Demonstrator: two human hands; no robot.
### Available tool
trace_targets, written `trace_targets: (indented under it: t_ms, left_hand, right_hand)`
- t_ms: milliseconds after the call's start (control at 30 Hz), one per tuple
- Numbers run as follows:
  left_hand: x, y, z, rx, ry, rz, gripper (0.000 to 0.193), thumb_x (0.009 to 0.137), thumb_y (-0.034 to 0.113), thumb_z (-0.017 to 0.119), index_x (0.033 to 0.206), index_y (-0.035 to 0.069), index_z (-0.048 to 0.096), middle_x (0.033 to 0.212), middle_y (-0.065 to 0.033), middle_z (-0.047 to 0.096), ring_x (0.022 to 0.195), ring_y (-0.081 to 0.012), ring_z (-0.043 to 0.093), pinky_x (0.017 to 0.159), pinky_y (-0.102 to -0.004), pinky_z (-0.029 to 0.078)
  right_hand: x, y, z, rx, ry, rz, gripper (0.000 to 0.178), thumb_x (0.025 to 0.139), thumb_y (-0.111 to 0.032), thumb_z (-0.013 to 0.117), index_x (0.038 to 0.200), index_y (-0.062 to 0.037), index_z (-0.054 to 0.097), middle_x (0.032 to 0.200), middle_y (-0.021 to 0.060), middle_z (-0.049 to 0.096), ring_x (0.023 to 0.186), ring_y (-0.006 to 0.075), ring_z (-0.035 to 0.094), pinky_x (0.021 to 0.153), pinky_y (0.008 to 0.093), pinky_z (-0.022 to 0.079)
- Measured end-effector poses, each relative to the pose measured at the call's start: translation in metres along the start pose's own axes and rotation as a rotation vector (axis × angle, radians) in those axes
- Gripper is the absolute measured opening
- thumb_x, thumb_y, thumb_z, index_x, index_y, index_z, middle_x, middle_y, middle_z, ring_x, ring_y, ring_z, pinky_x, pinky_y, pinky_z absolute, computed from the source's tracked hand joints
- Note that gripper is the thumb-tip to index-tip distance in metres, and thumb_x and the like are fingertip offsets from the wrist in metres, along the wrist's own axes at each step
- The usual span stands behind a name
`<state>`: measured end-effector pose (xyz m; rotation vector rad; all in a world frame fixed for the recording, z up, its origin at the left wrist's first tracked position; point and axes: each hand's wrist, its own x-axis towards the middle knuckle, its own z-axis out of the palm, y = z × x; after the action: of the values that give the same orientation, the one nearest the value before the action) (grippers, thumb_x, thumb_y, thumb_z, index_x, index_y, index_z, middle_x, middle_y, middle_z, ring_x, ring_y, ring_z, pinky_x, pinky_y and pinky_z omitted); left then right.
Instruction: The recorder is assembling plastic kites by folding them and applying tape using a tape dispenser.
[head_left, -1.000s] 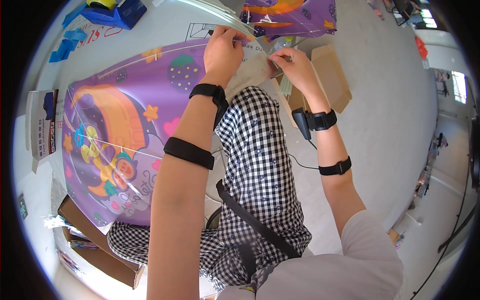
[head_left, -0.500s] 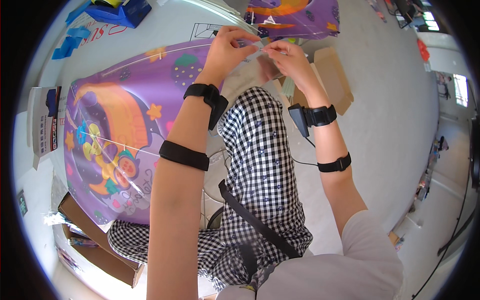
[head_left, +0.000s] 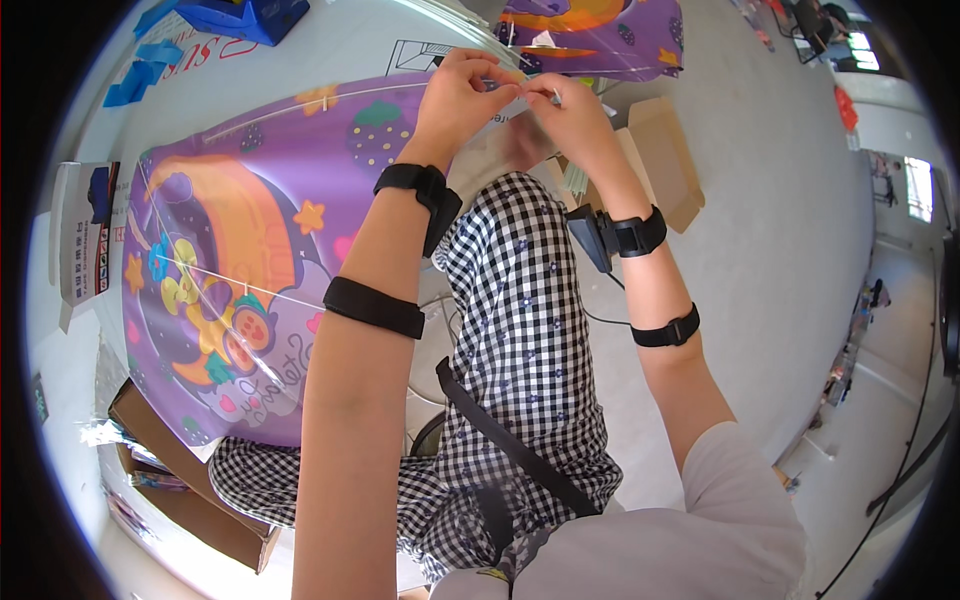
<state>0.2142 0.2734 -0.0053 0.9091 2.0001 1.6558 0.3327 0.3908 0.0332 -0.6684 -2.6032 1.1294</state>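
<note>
A purple kite (head_left: 250, 215) with a printed orange moon, stars and strawberries lies on the table to my left, thin white rods running over it. My left hand (head_left: 465, 100) is closed in a pinch at its far right corner, where the rod along the far edge ends. Fingertips of my right hand (head_left: 568, 110) are pressed together right beside the left ones. Something small and pale is between them, too small to make out. A second purple printed sheet (head_left: 600, 45) lies just beyond both hands.
A bundle of white rods (head_left: 455, 18) lies beyond the kite. An open cardboard box (head_left: 668, 165) stands to the right of my knee. Far left are a blue tape dispenser (head_left: 245, 18), blue strips (head_left: 140, 80) and a carton (head_left: 85, 235). A brown box (head_left: 185, 470) sits near left.
My right hand has shifted slightly left and up, its fingertips now closer to the left hand's. The left hand stays pinched at the kite's corner. The view has moved slightly.
</note>
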Motion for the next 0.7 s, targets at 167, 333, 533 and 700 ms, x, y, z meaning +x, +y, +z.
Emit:
trace_targets:
  t_ms: [167,333,533,700]
  left_hand:
    - [-0.001,-0.002,0.002,0.042,0.012,0.025,0.019,0.074,0.017,0.076,0.087,0.003,0.074,0.114,-0.0038,0.060,0.072,-0.0095,0.050,0.068,-0.0251,0.047]
    - [-0.002,-0.007,0.003,0.081,-0.018,0.046,0.016,0.079,0.014,0.072,0.088,0.002,0.070,0.115,-0.0044,0.059,0.074,-0.0113,0.052,0.070,-0.0255,0.047]
    - [-0.001,-0.012,0.007,0.130,0.014,0.057,0.013,0.082,0.018,0.069,0.088,0.007,0.067,0.106,-0.0029,0.059,0.079,-0.0196,0.062,0.072,-0.0335,0.050]
    - [-0.002,-0.010,0.006,0.133,0.023,0.115,0.010,0.085,0.011,0.066,0.090,0.002,0.063,0.104,-0.0056,0.055,0.076,-0.0162,0.055,0.071,-0.0275,0.048]
  right_hand:
    - [-0.003,-0.001,0.000,-0.053,0.023,-0.018,0.025,0.092,-0.017,0.056,0.107,-0.0009,0.066,0.098,0.0123,0.070,0.088,0.0198,0.065,0.080,0.0291,0.048]
    - [-0.001,-0.006,0.001,0.058,0.016,0.020,0.024,0.089,-0.014,0.056,0.102,0.0007,0.068,0.098,0.0202,0.068,0.090,0.0336,0.066,0.079,0.0361,0.050]
    - [0.004,-0.006,-0.002,0.186,0.006,0.104,0.024,0.088,-0.014,0.058,0.102,0.0023,0.069,0.080,0.0114,0.069,0.074,0.0169,0.064,0.067,0.0281,0.049]
    - [0.004,-0.003,-0.005,0.874,0.063,0.435,0.019,0.085,-0.011,0.067,0.102,-0.0026,0.067,0.073,-0.0018,0.056,0.058,0.0048,0.046,0.048,0.0200,0.033]
